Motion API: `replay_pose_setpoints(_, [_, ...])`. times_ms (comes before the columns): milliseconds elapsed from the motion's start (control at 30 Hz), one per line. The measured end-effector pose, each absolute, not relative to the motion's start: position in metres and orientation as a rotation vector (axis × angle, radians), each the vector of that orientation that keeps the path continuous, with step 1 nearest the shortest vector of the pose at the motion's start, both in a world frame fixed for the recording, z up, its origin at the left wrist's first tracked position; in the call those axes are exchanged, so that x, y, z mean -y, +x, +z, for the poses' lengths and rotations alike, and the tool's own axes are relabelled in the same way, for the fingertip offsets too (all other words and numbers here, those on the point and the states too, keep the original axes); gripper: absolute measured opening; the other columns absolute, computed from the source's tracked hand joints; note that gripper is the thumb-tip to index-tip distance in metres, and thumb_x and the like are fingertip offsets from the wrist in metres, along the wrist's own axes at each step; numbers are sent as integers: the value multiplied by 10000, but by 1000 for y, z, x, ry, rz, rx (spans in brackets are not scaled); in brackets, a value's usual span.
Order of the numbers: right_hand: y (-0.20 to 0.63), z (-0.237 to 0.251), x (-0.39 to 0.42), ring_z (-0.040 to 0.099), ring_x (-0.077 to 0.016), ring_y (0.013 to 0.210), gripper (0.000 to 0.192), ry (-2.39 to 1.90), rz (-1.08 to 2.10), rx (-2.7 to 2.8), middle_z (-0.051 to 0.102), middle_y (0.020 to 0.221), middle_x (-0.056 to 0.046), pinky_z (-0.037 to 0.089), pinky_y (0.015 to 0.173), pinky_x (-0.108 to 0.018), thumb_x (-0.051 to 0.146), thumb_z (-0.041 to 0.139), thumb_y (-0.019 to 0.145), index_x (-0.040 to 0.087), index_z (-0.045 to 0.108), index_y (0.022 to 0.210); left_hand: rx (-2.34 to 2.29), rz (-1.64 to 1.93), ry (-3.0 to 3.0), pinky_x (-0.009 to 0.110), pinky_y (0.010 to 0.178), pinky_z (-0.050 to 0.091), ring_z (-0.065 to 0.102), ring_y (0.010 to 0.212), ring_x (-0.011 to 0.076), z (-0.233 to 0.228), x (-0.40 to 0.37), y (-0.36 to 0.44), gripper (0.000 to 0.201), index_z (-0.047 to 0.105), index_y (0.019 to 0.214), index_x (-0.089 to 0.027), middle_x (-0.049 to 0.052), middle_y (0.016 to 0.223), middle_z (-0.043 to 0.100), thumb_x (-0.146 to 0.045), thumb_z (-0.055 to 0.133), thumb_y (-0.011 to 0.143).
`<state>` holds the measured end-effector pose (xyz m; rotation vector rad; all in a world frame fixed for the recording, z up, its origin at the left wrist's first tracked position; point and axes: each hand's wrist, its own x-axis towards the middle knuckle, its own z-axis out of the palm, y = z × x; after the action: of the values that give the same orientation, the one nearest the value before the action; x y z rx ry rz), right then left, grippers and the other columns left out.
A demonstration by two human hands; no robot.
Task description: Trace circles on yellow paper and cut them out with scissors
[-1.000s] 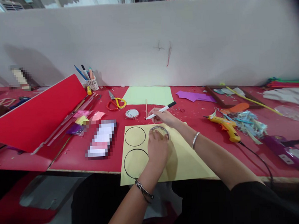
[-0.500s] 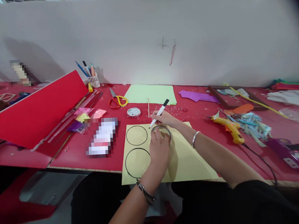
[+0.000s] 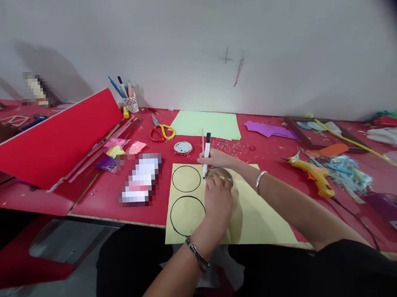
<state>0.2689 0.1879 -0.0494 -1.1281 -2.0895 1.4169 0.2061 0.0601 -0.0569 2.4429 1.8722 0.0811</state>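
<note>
Near, lower centre: left hand (image 3: 217,200) lies flat, fingers spread over a metal ring (image 3: 219,173) and presses it onto the yellow paper (image 3: 255,216). Two black drawn circles (image 3: 186,179) sit left of it on the same sheet, one above the other. Just past it, right hand (image 3: 215,158) pinches a marker (image 3: 206,153), fingers closed around the lower barrel. Marker is white-bodied with a black cap end; long axis is near upright in the frame, tip down at the ring's upper-left edge, cap pointing to the far wall.

Mid centre: small round tin lid (image 3: 183,147), contents unclear. Beside it, scissors (image 3: 160,130) with red and yellow handles. Right of frame: yellow glue gun (image 3: 315,175) next to a heap of blue strips. Left: tilted red board (image 3: 54,138).

Far, upper left-centre: patterned cup (image 3: 131,103) holding pens and pencils, standing upright. Green sheet (image 3: 205,123) lies flat by the wall.

Versus half a second earlier: marker was slanted with its cap up-right, now it stands steeper and its tip has reached the ring edge; left hand stays on the ring.
</note>
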Motion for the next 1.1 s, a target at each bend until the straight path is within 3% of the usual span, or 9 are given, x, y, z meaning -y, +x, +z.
replay_pose_setpoints(333, [276, -58, -198, 415, -75, 384, 290, -1159, 1339, 2074, 460, 396, 63, 306, 408, -193, 261, 558, 751, 183, 433, 501, -1871, 89, 2431, 363, 879, 379, 448, 1080, 261, -57, -61, 207, 355, 478, 1227, -164, 179, 1248, 459, -220, 329, 910])
replay_pose_setpoints(600, [296, -64, -199, 396, -62, 365, 358, -1229, 1238, 1935, 457, 401, 68, 300, 383, -187, 297, 554, 813, 176, 417, 506, -1885, 142, 2418, 359, 804, 429, 482, 1019, 262, -58, -61, 207, 322, 514, 1171, -158, 155, 1141, 514, -223, 349, 903])
replay_pose_setpoints(767, [315, -72, -197, 423, -47, 395, 285, -1329, 1154, 1834, 488, 536, 69, 370, 397, -173, 305, 515, 895, 126, 532, 674, -1876, 147, 2420, 354, 809, 432, 480, 1022, 251, -57, -61, 205, 304, 528, 1143, -172, 140, 1126, 513, -175, 348, 898])
replay_pose_setpoints(900, [328, -78, -190, 460, -49, 431, 234, -1388, 1083, 1756, 526, 613, 50, 404, 413, -176, 302, 500, 908, 116, 564, 781, -1874, 145, 2401, 349, 790, 441, 462, 1048, 268, -57, -63, 205, 291, 535, 1134, -188, 139, 1151, 489, -244, 370, 902])
replay_pose_setpoints(1100, [336, -79, -169, 384, -61, 386, 311, -1368, 946, 1658, 449, 461, 67, 304, 381, -181, 302, 545, 824, 167, 462, 557, -1871, 154, 2386, 324, 736, 453, 450, 1048, 273, -56, -64, 204, 288, 535, 1128, -215, 123, 1122, 482, -285, 371, 902])
